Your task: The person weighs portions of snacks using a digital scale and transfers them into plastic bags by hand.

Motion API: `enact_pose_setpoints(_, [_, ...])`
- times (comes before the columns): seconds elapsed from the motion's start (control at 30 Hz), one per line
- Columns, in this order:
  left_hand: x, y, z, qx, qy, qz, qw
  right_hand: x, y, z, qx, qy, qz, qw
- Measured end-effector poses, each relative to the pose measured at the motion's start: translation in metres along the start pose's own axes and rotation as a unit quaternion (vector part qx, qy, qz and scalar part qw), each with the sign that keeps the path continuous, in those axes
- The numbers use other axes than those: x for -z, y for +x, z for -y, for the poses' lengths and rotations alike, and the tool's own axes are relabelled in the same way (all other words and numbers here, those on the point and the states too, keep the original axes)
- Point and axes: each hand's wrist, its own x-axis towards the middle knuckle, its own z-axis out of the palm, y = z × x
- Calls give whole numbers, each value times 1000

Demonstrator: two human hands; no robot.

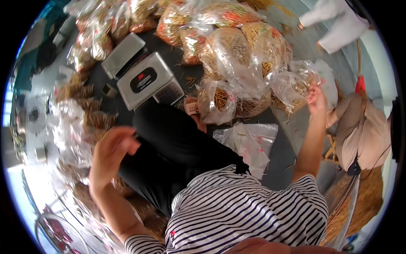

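My right hand reaches out to the right, its fingers bent together at the rim of a clear plastic bag with yellowish-brown dried strips inside. My left hand is raised beside my left thigh, somewhat blurred, with loosely bent fingers apart and nothing visible in them. In front of my knees are two silver weighing scales, the nearer one with a dark oval label, the other behind it. Flat empty plastic bags lie by my right leg.
Large filled bags are heaped ahead, and more bags stand at the far left. Bundles of dried stalks line my left side. Another person sits at the right; someone in white trousers is farther off. A brown heap lies at lower right.
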Motion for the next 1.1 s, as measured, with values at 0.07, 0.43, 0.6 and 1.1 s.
enact_pose_setpoints(0.07, [-29, 84, 4, -16, 2, 65, 998, 20, -4, -38, -69, -51, -8, 996])
enact_pose_setpoints(0.43, [-224, 340, 109, 137, 238, 50, 960, -111, 9, -222, 117, -533, 60, 836])
enact_pose_setpoints(0.6, [-249, 361, 122, 224, -73, 58, 970, -125, 47, -235, 219, -697, -118, 672])
enact_pose_setpoints(1.1, [-234, 358, 96, 149, -275, -40, 949, -204, 44, -158, 402, -659, -19, 635])
